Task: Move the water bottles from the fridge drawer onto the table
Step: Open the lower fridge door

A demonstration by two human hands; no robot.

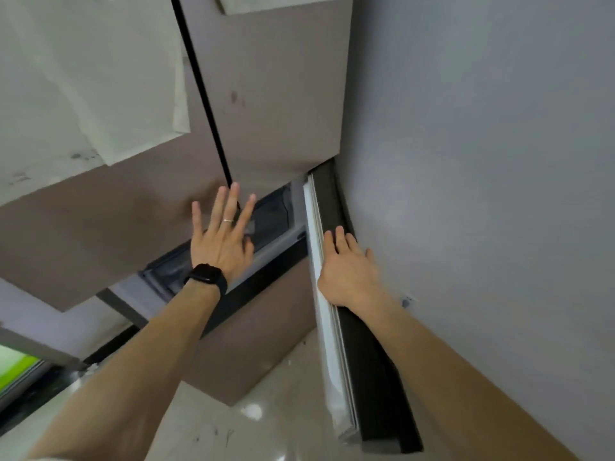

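Observation:
No water bottle is in view. The brown fridge [266,94] fills the upper frame, its two upper doors split by a black seam. Below them a drawer [274,212] stands slightly ajar and shows a dark grey gasket and a dim interior. My left hand [223,241], with a black watch and a ring, has its fingers straight and spread, held flat over that gap. My right hand [349,271] rests with its fingers laid along the dark edge of an open door [369,361] that has a white gasket strip. Its thumb is hidden.
A grey panel or wall [482,161] closes off the whole right side. White papers [83,78] hang on the left fridge door. The brown lower drawer front [266,311] sits above a glossy tiled floor [266,394]. A bright green patch shows at the far left.

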